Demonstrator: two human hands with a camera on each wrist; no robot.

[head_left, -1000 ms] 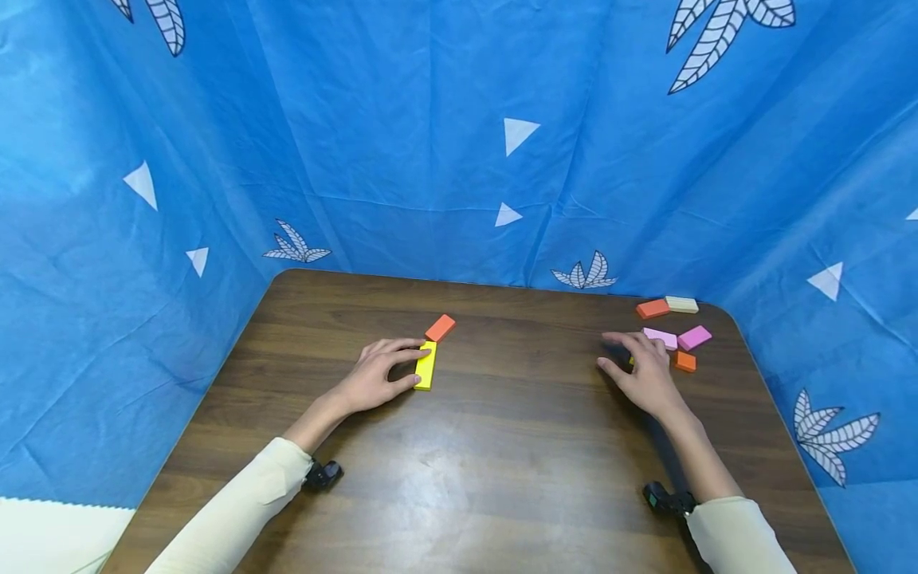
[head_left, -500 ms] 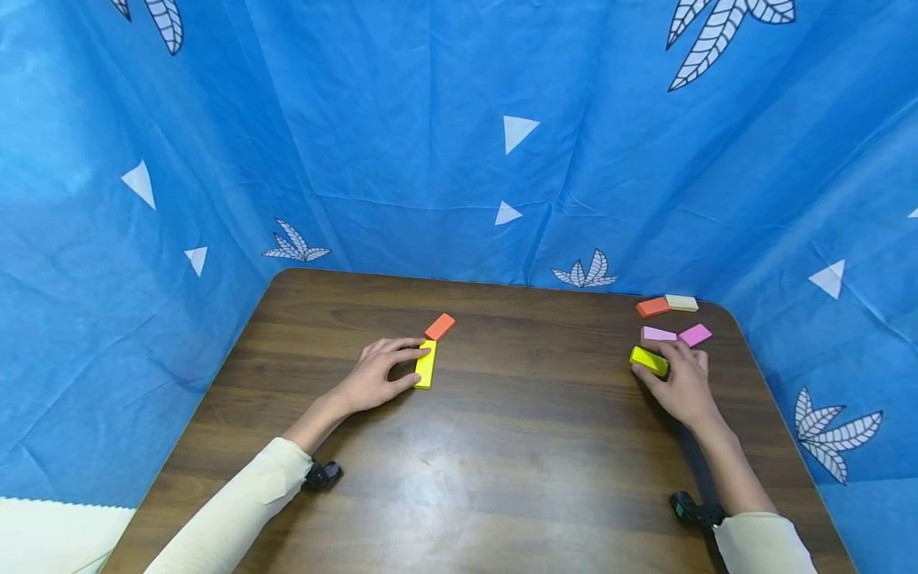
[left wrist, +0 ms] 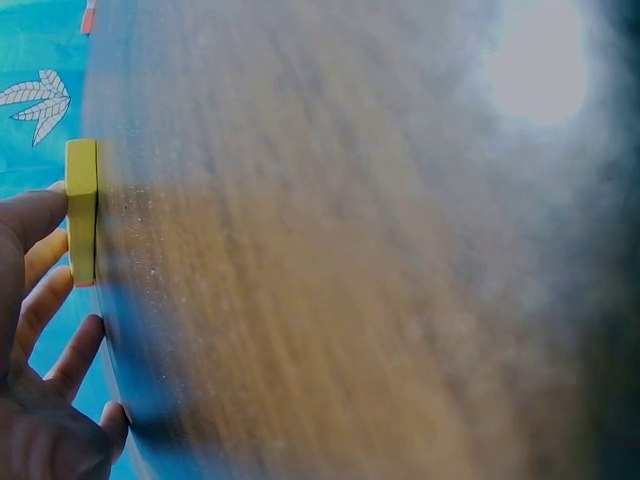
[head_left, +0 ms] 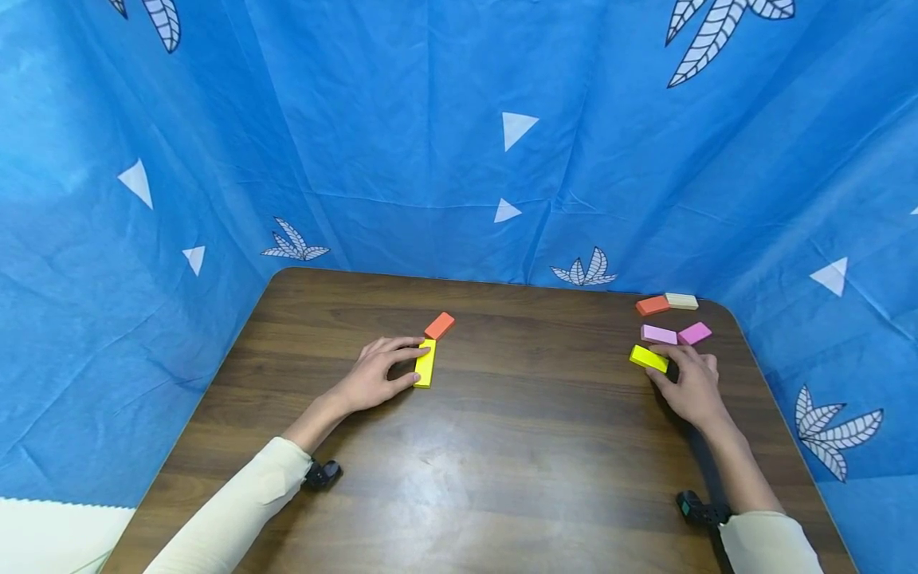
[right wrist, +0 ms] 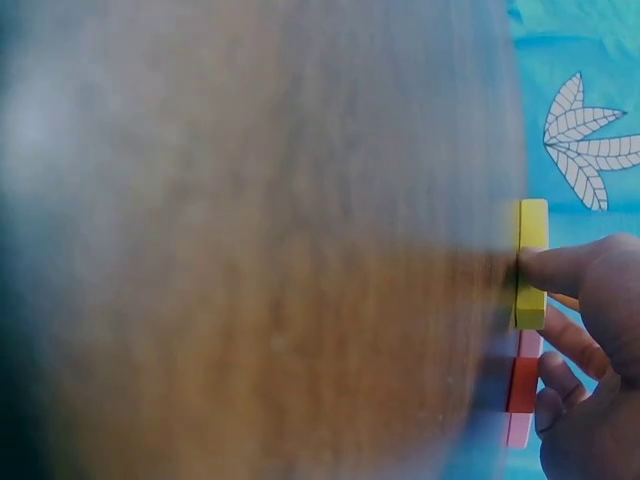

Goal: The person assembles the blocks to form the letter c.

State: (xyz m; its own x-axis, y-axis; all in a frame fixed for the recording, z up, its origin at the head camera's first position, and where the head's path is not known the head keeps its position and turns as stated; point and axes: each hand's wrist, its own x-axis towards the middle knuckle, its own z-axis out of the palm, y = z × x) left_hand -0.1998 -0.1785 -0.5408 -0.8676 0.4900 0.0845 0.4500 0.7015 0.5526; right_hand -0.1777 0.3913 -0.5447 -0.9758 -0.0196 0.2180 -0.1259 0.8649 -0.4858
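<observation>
My left hand (head_left: 380, 375) grips a yellow block (head_left: 425, 364) lying on the table, thumb by its near end and fingers by its far end. An orange block (head_left: 440, 325) sits at that far end, angled to the right. On the right, my right hand (head_left: 692, 387) pinches a second yellow block (head_left: 648, 358) between thumb and fingers. In the right wrist view, this yellow block (right wrist: 533, 260) shows close over the table with the thumb against its side. A red-orange block (right wrist: 523, 385) appears below it there, hidden behind the hand in the head view.
Beyond the right hand lie a light pink block (head_left: 658, 334) and a darker pink block (head_left: 694, 333), end to end. Farther back are another orange block (head_left: 652, 305) and a cream block (head_left: 681, 301). Blue patterned cloth (head_left: 430, 159) stands around the wooden table (head_left: 502, 446).
My right hand has moved right and slightly nearer, uncovering the yellow block it now pinches and covering the small orange one. The left hand and its block have stayed put.
</observation>
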